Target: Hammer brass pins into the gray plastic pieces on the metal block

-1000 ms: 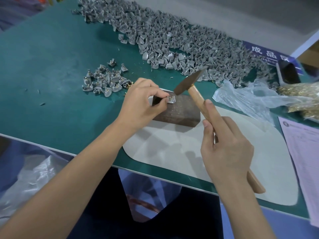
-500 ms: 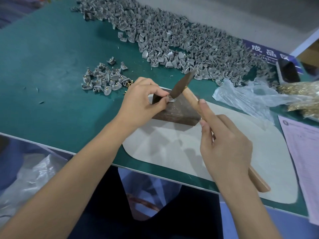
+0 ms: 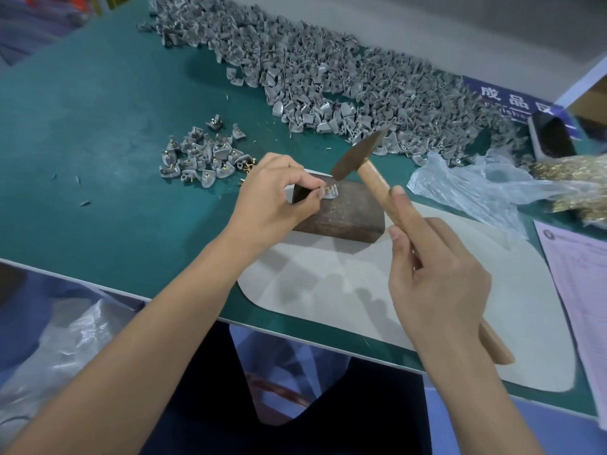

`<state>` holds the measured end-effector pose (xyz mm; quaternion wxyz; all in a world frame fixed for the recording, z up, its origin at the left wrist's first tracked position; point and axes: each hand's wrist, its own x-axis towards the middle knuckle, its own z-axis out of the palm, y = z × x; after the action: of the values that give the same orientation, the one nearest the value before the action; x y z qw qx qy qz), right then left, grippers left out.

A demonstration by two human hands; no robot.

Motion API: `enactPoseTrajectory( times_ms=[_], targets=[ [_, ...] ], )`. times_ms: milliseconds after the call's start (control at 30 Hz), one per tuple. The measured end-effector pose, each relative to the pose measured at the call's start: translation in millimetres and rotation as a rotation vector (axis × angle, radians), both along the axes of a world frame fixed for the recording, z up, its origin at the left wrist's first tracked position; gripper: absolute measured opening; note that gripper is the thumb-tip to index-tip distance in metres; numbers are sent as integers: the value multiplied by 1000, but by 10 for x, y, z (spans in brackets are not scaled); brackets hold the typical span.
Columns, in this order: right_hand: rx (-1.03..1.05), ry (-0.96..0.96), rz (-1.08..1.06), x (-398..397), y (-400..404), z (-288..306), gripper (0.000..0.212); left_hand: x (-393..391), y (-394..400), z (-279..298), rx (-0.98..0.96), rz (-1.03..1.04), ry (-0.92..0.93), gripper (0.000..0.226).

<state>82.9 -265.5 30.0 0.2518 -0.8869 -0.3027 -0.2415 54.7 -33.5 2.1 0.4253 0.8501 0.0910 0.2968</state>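
1. Left hand (image 3: 274, 192) pinches a gray plastic piece (image 3: 331, 193) between thumb and forefinger, steadying it on the far left corner of the metal block (image 3: 341, 213); a brass pin (image 3: 328, 189) stands in the piece, just beside the fingertips.
2. Right hand (image 3: 437, 274) wraps around the wooden handle of a hammer (image 3: 377, 182), its forefinger stretched along the shaft toward the head.
3. Hammer's dark metal head hangs raised above the block's far edge, tilted, its lower end close above the piece but apart from it.
4. Dark, brownish and rectangular, the block rests on the far left part of a pale gray mat (image 3: 345, 297), which lies on the green counter (image 3: 98, 165).
5. Left of the block, a small cluster of gray pieces with brass pins (image 3: 200, 156) sits on the counter, with a few loose brass pins (image 3: 248, 165) at its right edge, close to the left hand.
6. Along the counter's far side runs a long, thick heap of gray plastic pieces (image 3: 328, 73).
7. At right, a crumpled clear plastic bag (image 3: 476, 185) lies beside a mass of brass pins (image 3: 578, 182) at the frame's edge, and a printed paper sheet (image 3: 581, 277) lies partly over the counter's right end.
8. A blue label with white Chinese characters (image 3: 505, 96) shows behind the heap, next to a small dark container (image 3: 555, 136).
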Motion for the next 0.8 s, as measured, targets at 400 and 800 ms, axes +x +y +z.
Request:
enactPoseTrajectory(
  times_ms=[400,800],
  targets=[
    [-28,19,-16,-14,14,49,48,-4,-3,8,-6,-3,14,9],
    [7,10,-27,-59,-1,50,48,3,13,-16,-22,2,17,7]
  ],
)
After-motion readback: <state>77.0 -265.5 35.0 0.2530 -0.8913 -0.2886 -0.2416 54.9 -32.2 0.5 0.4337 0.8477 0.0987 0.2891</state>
